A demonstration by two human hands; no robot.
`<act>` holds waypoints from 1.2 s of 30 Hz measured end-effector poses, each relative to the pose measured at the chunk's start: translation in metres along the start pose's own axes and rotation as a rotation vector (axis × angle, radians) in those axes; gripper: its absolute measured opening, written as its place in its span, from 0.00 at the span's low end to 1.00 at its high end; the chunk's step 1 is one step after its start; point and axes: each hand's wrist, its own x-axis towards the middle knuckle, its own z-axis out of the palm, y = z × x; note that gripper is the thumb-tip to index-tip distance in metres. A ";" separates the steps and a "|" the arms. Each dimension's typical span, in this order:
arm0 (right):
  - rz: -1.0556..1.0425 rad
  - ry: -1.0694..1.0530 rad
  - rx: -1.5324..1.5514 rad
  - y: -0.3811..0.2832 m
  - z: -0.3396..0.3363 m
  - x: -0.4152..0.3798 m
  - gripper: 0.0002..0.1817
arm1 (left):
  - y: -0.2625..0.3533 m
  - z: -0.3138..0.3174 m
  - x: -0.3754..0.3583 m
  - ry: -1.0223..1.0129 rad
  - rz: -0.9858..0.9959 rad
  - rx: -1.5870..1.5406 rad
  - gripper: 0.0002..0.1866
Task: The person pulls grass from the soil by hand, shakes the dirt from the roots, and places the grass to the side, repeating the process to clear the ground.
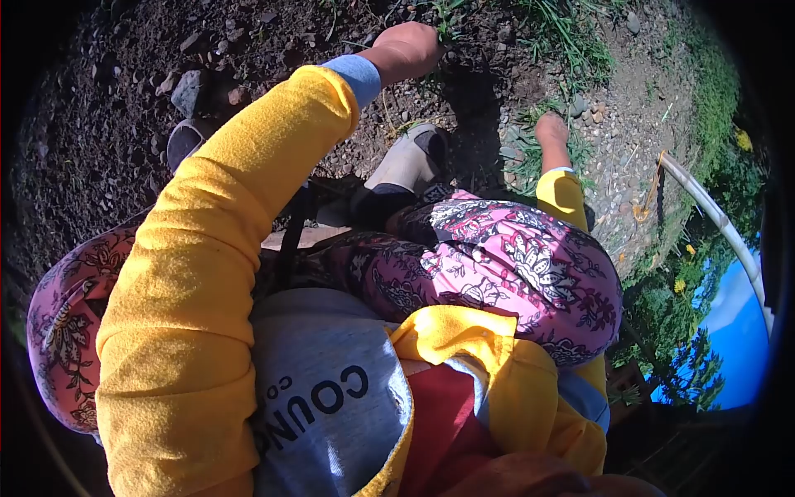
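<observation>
My left hand (410,48) reaches across dark, stony soil at the top of the head view, its yellow sleeve rolled to a light blue cuff. Its fingers are closed at the base of a small green weed (450,25), and most of them are hidden. Further right, my right hand (552,130) is down at the ground in a tuft of grass (527,142). It looks curled into a fist; whatever lies inside it is hidden.
Between my hands are my grey shoe (406,161) and my pink floral trousers (513,257). A large grey stone (190,93) lies at upper left. Taller grass (571,41) grows at the top. A curved pale pipe (716,211) arches at right beside green plants (716,116).
</observation>
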 end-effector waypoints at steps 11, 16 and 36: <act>-0.152 0.207 -0.152 -0.026 -0.023 -0.027 0.14 | 0.000 0.001 -0.001 -0.034 0.012 0.026 0.23; -0.110 -0.024 -0.095 -0.037 -0.045 -0.021 0.14 | 0.000 0.005 0.000 -0.008 0.022 0.007 0.24; -0.004 -0.066 0.050 -0.037 -0.032 -0.023 0.16 | -0.009 -0.004 -0.009 0.009 0.000 0.048 0.24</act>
